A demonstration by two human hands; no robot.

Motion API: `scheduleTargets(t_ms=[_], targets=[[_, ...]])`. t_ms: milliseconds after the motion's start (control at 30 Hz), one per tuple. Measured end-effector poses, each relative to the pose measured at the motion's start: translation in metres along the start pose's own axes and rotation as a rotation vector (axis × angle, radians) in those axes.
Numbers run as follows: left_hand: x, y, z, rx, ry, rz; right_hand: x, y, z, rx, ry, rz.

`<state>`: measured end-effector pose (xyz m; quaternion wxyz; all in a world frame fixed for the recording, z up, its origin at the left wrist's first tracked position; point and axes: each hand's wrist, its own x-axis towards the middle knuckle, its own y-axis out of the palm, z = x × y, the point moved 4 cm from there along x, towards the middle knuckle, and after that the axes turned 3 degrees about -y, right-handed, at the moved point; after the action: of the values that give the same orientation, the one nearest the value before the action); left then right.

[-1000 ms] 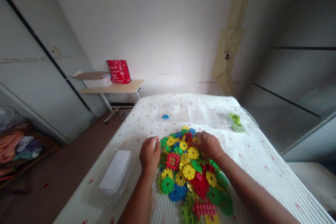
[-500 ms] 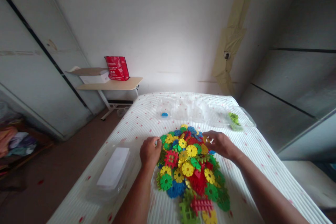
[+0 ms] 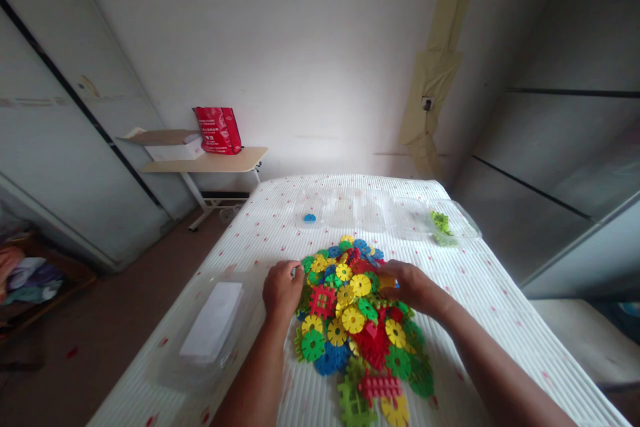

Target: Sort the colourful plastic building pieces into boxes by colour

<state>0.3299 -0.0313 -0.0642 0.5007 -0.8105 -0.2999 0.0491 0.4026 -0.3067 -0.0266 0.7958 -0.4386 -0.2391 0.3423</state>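
A heap of plastic interlocking toy pieces [image 3: 353, 320] lies on the bed, with notched discs and square lattice pieces in yellow, green, blue and red. My left hand [image 3: 283, 288] is at the heap's left edge, its fingers curled in; whatever they may hold is hidden. At the upper right edge of the heap, my right hand [image 3: 409, 283] has its fingers closed around a yellow notched disc [image 3: 387, 281], partly covered by them. Close to my left hand is a red lattice piece [image 3: 323, 301].
Behind the heap lies a clear divided tray [image 3: 357, 212] holding a blue disc [image 3: 310, 218] at left and green pieces [image 3: 441, 221] at right. A clear plastic container [image 3: 173, 370] with a white card [image 3: 214, 321] sits left. A side table [image 3: 225, 161] bears a red bag [image 3: 218, 130].
My right hand has dropped slightly into the heap, and its fingers have closed at the yellow disc. My left hand stays at the left edge. The whole view has shifted slightly.
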Motion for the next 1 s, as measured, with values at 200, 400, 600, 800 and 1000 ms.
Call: scheduleTargets(t_ms=[200,400,600,800,1000], targets=[[-0.001,-0.001,0.000,0.001,0.003,-0.008,0.002,-0.004,0.004,-0.106,0.043,0.002],[0.000,-0.001,-0.001,0.006,0.003,-0.006,-0.003,-0.008,-0.016,0.208,0.005,-0.116],[0.002,0.002,0.003,0.000,0.026,-0.012,-0.009,-0.032,-0.049,0.249,0.168,-0.419],[0.003,0.003,0.005,-0.014,0.018,-0.009,0.014,-0.082,-0.064,-0.359,0.304,-0.623],[0.002,0.001,0.004,-0.011,0.011,0.000,0.038,-0.087,-0.076,-0.599,0.400,-0.482]])
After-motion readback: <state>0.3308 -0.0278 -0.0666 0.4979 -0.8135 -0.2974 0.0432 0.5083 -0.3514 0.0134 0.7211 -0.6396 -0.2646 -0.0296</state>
